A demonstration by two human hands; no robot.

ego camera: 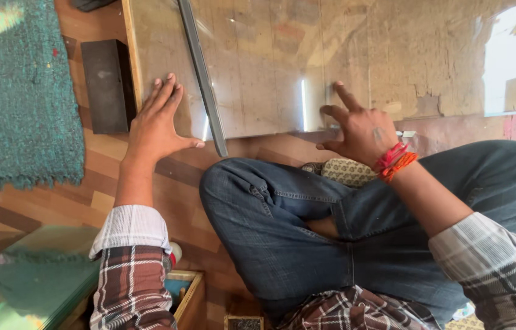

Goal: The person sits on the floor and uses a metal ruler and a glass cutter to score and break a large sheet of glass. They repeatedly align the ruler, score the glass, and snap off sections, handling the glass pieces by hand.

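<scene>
**A:** What lies nearest the person?

**B:** Crossed legs in blue denim jeans [307, 232] fill the near middle, with plaid shirt sleeves at both sides. At the lower left is a greenish pane of glass [20, 287], cut off by the edge, and beside it the corner of a small wooden box [188, 296]; I cannot make out its contents.

**A:** And the hands?

**B:** The left hand [157, 122] rests flat, fingers spread apart, on the near left corner of a large clear glass sheet [258, 73] lying on the floor ahead of the knees. The right hand [359, 128], with red and orange threads at the wrist, touches the sheet's near edge with its forefinger stretched out and the other fingers loosely curled, gripping nothing that I can see.

**A:** What else is on the glass?

**B:** A long grey metal straightedge [203, 79] runs slantwise across it, just right of the left hand.

**A:** Farther out?

**B:** A dark rectangular block [106, 85] sits left of the sheet, a teal woven rug [20, 91] beyond that. The sheet's far right is washed out by glare.
</scene>
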